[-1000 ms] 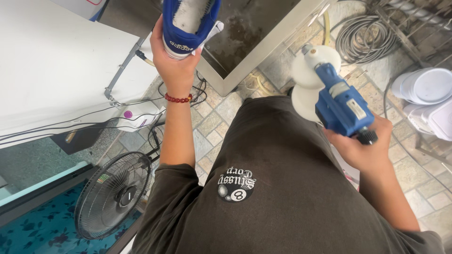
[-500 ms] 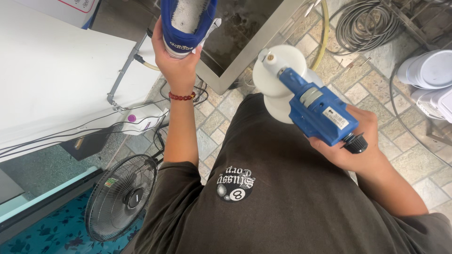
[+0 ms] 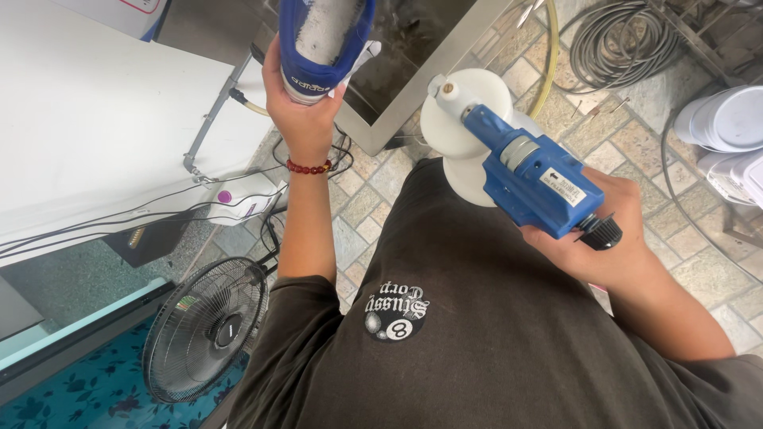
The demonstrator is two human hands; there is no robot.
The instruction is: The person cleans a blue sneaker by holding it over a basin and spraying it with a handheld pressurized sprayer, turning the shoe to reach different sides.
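Note:
My left hand (image 3: 300, 111) grips the heel of a blue shoe (image 3: 322, 44) with a pale fleecy lining, held up over the corner of a steel basin (image 3: 413, 83). A red bead bracelet (image 3: 308, 168) circles that wrist. My right hand (image 3: 604, 238) holds a blue spray gun (image 3: 532, 179) with a round white cup (image 3: 457, 131) under its nozzle. The nozzle points up and left toward the shoe, with a gap between them. A black knob sticks out at the gun's rear.
A white table top (image 3: 95, 119) with cables along its edge lies left. A black floor fan (image 3: 208, 330) stands below it. Coiled hose (image 3: 612, 40) and stacked white buckets (image 3: 727, 131) sit at right on the stone tile floor (image 3: 373, 199).
The spray gun swung left and upward toward the shoe, and my right hand came in with it. The shoe stayed about where it was.

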